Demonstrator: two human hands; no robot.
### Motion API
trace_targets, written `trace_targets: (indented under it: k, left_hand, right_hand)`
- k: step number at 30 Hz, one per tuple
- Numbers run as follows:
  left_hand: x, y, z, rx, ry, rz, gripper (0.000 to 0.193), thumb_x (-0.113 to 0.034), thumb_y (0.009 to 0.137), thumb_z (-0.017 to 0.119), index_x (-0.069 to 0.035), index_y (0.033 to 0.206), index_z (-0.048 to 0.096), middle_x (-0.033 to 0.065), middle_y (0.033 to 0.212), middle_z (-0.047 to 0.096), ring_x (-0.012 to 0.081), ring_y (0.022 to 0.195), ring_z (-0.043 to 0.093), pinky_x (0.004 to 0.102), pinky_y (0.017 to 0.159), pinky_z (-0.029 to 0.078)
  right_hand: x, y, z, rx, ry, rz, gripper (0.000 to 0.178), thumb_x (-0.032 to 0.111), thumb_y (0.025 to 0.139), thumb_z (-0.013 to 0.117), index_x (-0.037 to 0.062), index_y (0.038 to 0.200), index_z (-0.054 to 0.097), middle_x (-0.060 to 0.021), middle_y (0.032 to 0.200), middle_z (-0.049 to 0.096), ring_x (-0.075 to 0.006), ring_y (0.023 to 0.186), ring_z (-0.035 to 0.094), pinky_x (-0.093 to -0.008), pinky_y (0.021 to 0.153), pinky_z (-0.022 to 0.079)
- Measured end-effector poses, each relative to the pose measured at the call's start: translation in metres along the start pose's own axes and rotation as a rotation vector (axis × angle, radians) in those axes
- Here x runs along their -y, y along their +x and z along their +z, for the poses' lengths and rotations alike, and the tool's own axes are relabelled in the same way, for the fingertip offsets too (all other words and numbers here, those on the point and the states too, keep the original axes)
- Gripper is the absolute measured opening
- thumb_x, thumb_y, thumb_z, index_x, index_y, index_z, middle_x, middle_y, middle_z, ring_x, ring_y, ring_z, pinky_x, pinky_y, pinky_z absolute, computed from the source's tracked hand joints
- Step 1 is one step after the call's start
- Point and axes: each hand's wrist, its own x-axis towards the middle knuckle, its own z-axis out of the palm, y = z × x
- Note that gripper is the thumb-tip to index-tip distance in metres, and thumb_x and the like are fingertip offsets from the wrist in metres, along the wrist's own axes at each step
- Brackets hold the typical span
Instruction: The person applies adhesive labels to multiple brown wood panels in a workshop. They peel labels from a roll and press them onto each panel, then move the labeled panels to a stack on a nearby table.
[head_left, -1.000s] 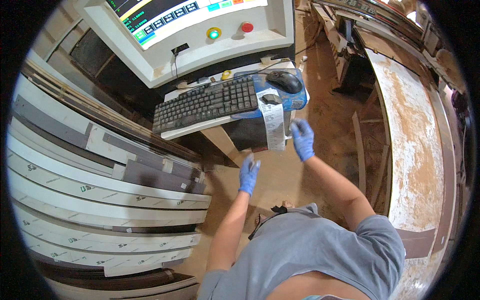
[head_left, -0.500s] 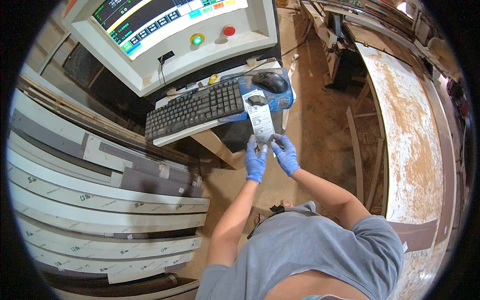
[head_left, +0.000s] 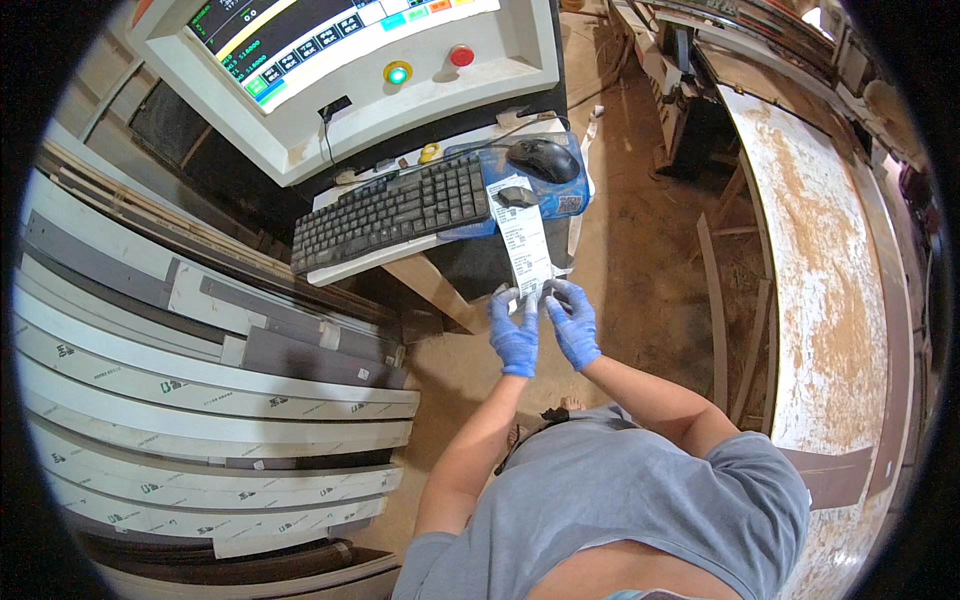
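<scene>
A strip of white printed labels (head_left: 524, 245) runs from the blue mouse pad (head_left: 568, 200) down over the shelf's near edge. A small dark object (head_left: 517, 196) lies on its upper part. At the strip's lower end, my left hand (head_left: 514, 334), in a blue and grey glove, pinches its left side. Close beside it, my right hand (head_left: 572, 325), gloved the same way, has its fingers closed at the strip's lower right edge. A small white piece sticks out above the right fingers. The black keyboard (head_left: 400, 212) and black mouse (head_left: 543, 160) lie beyond my hands.
Above the keyboard stands a control panel with a lit screen (head_left: 330, 50), a green-lit button (head_left: 398, 73) and a red button (head_left: 461, 55). Long boards (head_left: 220, 430) are stacked at left. A worn white panel (head_left: 820, 270) extends along the right.
Both hands have moved slightly down toward me and closer together. More of the label strip shows straight between the mouse pad and my fingers.
</scene>
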Motion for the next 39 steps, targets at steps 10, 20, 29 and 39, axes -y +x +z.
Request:
trace_targets:
  k: [10, 20, 29, 39]
  left_hand:
    - [0.006, 0.011, 0.0, 0.099, -0.476, -0.402, 0.038, -0.035, 0.091, 0.054, 0.0, 0.103, 0.062, 0.0031, 0.092, 0.063, 0.0088, 0.08, 0.054, 0.0242, 0.071, 0.045]
    - [-0.005, 0.015, -0.004, 0.058, -0.497, -0.523, 0.043, -0.039, 0.092, 0.051, 0.002, 0.095, 0.063, 0.0049, 0.087, 0.064, 0.0106, 0.074, 0.056, 0.0264, 0.068, 0.047]
    - [-0.004, 0.018, -0.002, 0.074, -0.535, -0.542, 0.039, -0.037, 0.092, 0.052, 0.0, 0.091, 0.063, 0.004, 0.083, 0.064, 0.0094, 0.071, 0.056, 0.0248, 0.065, 0.047]
    - [0.0, 0.02, -0.01, 0.094, -0.563, -0.644, 0.036, -0.038, 0.088, 0.057, -0.003, 0.091, 0.064, 0.0018, 0.084, 0.062, 0.0093, 0.072, 0.054, 0.025, 0.066, 0.045]
  right_hand:
    - [0.009, 0.009, -0.016, 0.162, 0.137, 0.293, 0.021, 0.016, 0.084, 0.064, 0.0015, 0.098, 0.058, -0.0005, 0.082, 0.058, -0.0072, 0.075, 0.052, -0.0224, 0.068, 0.044]
    - [-0.001, 0.013, -0.039, 0.358, 0.111, 0.293, 0.02, 0.021, 0.085, 0.063, 0.0023, 0.093, 0.059, 0.0005, 0.081, 0.058, -0.0082, 0.075, 0.05, -0.0235, 0.069, 0.042]
    - [0.023, 0.036, -0.031, 0.342, 0.206, 0.32, 0.025, 0.023, 0.084, 0.063, 0.0009, 0.094, 0.059, -0.0028, 0.084, 0.059, -0.0103, 0.076, 0.052, -0.0246, 0.07, 0.044]
    - [0.035, 0.05, -0.037, 0.554, 0.239, 0.44, 0.037, 0.026, 0.082, 0.066, -0.0009, 0.106, 0.059, -0.0038, 0.089, 0.061, -0.0115, 0.076, 0.056, -0.0267, 0.069, 0.047]
